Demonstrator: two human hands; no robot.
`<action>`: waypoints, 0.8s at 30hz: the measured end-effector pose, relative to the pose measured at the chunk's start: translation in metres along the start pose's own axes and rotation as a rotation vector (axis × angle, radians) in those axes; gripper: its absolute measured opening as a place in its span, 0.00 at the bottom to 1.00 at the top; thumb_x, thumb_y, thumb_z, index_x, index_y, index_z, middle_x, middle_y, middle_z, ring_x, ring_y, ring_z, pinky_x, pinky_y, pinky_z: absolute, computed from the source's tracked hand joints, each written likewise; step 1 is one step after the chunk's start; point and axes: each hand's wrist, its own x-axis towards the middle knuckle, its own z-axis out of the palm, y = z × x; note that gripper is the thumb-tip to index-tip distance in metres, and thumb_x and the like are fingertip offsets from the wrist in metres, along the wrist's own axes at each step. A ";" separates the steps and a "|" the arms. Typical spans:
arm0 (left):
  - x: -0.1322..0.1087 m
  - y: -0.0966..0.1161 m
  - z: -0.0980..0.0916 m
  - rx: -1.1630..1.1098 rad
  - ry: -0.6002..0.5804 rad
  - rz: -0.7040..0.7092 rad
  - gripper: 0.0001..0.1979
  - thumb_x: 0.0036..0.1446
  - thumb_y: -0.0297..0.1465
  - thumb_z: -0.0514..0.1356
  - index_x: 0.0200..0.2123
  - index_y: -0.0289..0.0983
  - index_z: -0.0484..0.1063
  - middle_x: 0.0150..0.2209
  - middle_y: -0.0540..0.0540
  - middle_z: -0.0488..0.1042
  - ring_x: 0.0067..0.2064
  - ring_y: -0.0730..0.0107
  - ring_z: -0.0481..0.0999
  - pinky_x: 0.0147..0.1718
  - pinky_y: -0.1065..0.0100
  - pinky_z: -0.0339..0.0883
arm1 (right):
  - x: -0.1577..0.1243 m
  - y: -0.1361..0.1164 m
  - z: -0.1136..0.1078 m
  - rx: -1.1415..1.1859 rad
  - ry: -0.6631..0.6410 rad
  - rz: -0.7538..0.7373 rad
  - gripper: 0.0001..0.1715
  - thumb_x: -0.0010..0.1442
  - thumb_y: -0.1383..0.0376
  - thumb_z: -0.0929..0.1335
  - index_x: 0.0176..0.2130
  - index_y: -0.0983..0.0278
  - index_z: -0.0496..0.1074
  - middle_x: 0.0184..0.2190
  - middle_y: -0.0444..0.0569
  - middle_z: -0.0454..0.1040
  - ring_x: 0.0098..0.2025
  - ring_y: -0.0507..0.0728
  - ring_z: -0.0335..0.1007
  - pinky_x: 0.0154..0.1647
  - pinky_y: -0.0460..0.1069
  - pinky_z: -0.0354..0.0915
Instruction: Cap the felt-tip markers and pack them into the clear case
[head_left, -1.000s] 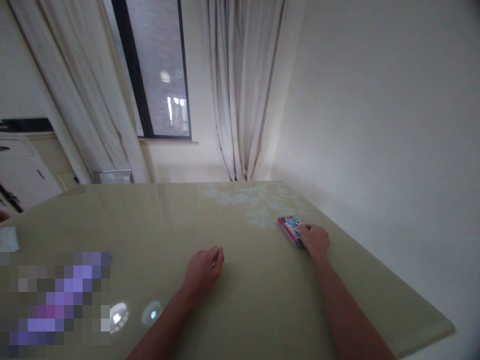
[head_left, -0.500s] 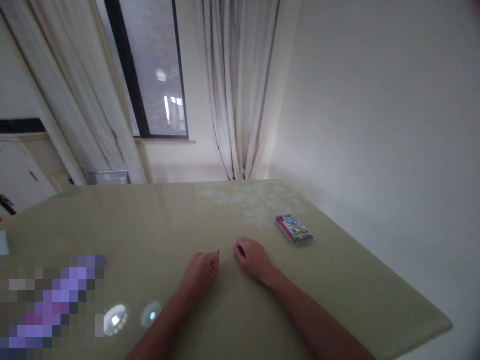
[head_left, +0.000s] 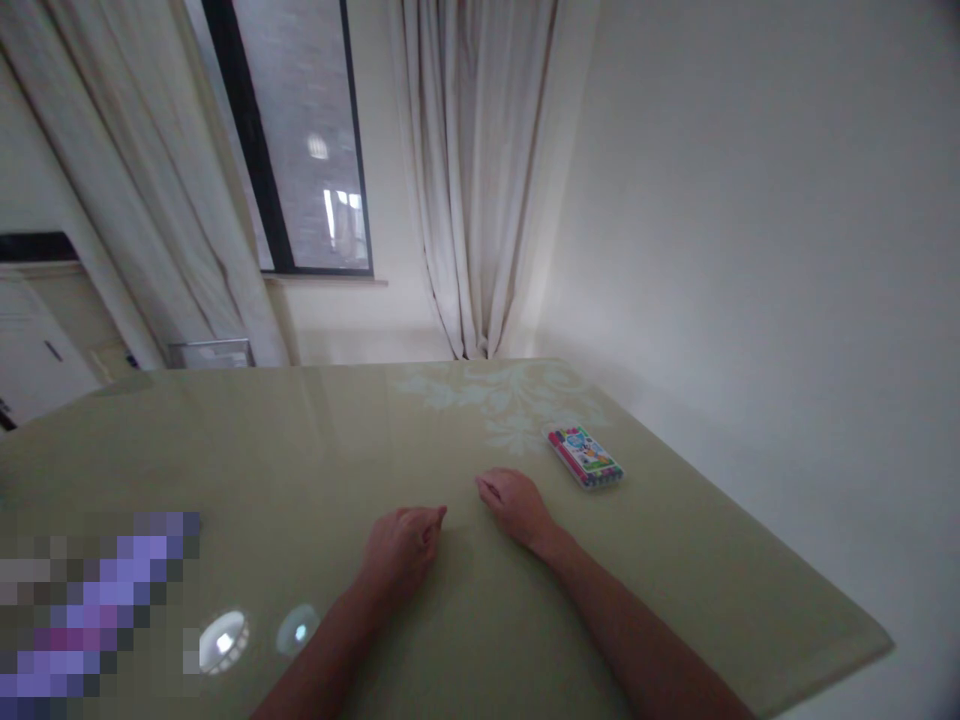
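Both of my hands rest on the pale green tabletop (head_left: 285,470), curled into loose fists a short gap apart. My left hand (head_left: 405,543) is closed, its thumb side facing right, and no object shows in it. Slightly farther forward, my right hand (head_left: 516,505) is closed too, with nothing visible in its fingers. A flat, clear-cased pack of coloured pens or crayons (head_left: 585,458) with a cartoon label lies just beyond my right hand, apart from it.
A blurred-out purple shape (head_left: 105,600) covers the lower left. Lamp reflections gleam on the glossy top beside my left forearm. A white wall (head_left: 750,250) runs along the table's right side. Curtains (head_left: 480,180) and a dark-framed window (head_left: 300,130) stand behind the far edge.
My right hand has shifted slightly right and forward, nearer the pack. My left fist has turned a little, its thumb tip now farther right. The view has swung slightly.
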 end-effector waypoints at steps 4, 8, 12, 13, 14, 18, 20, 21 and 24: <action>0.000 0.000 -0.001 -0.015 0.011 -0.011 0.25 0.67 0.46 0.46 0.19 0.41 0.57 0.19 0.51 0.57 0.23 0.70 0.53 0.28 0.65 0.43 | 0.002 0.009 0.001 -0.020 0.028 0.033 0.22 0.71 0.63 0.63 0.25 0.62 0.68 0.25 0.45 0.70 0.28 0.54 0.60 0.33 0.49 0.49; 0.000 -0.001 -0.001 -0.002 0.036 -0.028 0.28 0.68 0.48 0.47 0.18 0.41 0.57 0.19 0.51 0.57 0.23 0.70 0.53 0.28 0.64 0.41 | 0.007 0.026 -0.014 -0.090 0.122 0.144 0.21 0.69 0.61 0.64 0.24 0.61 0.66 0.24 0.45 0.69 0.28 0.55 0.60 0.31 0.50 0.49; 0.001 0.000 -0.002 0.011 0.050 -0.081 0.30 0.68 0.50 0.45 0.17 0.41 0.55 0.19 0.51 0.56 0.23 0.70 0.54 0.28 0.65 0.41 | 0.002 0.059 -0.055 -0.213 0.317 0.413 0.16 0.68 0.58 0.65 0.29 0.61 0.70 0.30 0.49 0.74 0.33 0.58 0.67 0.36 0.50 0.57; 0.001 0.000 -0.003 0.007 0.050 -0.085 0.30 0.68 0.50 0.45 0.17 0.41 0.55 0.19 0.50 0.56 0.23 0.70 0.55 0.28 0.65 0.41 | -0.001 0.068 -0.065 -0.253 0.378 0.499 0.16 0.68 0.56 0.66 0.33 0.62 0.72 0.34 0.51 0.76 0.38 0.59 0.70 0.40 0.51 0.60; 0.001 0.000 -0.003 0.002 0.051 -0.085 0.30 0.68 0.49 0.45 0.17 0.41 0.55 0.19 0.50 0.56 0.23 0.70 0.56 0.28 0.65 0.42 | -0.005 0.076 -0.074 -0.292 0.423 0.601 0.17 0.68 0.52 0.66 0.37 0.63 0.74 0.39 0.55 0.77 0.43 0.62 0.71 0.44 0.52 0.61; 0.001 0.001 -0.005 -0.003 0.052 -0.078 0.29 0.69 0.48 0.46 0.18 0.40 0.55 0.19 0.50 0.57 0.23 0.69 0.57 0.28 0.65 0.42 | -0.019 0.098 -0.088 -0.334 0.441 0.854 0.40 0.61 0.39 0.68 0.55 0.69 0.73 0.54 0.71 0.73 0.56 0.74 0.69 0.52 0.62 0.64; 0.000 0.001 -0.006 -0.002 0.050 -0.081 0.29 0.70 0.48 0.45 0.19 0.40 0.57 0.19 0.50 0.59 0.23 0.70 0.58 0.28 0.65 0.43 | -0.022 0.103 -0.086 -0.317 0.391 0.902 0.47 0.58 0.36 0.69 0.56 0.73 0.73 0.54 0.75 0.73 0.56 0.77 0.69 0.53 0.65 0.64; 0.000 0.001 -0.007 -0.001 0.051 -0.085 0.29 0.70 0.48 0.44 0.20 0.40 0.59 0.20 0.50 0.61 0.23 0.70 0.60 0.28 0.66 0.44 | -0.022 0.106 -0.084 -0.304 0.355 0.924 0.49 0.56 0.35 0.69 0.55 0.74 0.74 0.54 0.76 0.73 0.56 0.78 0.70 0.54 0.66 0.64; -0.001 0.000 -0.008 0.011 0.047 -0.099 0.27 0.72 0.45 0.42 0.24 0.40 0.65 0.22 0.49 0.68 0.26 0.68 0.67 0.29 0.67 0.48 | -0.020 0.111 -0.082 -0.270 0.234 0.961 0.53 0.56 0.31 0.67 0.55 0.75 0.75 0.53 0.77 0.74 0.57 0.79 0.71 0.54 0.66 0.66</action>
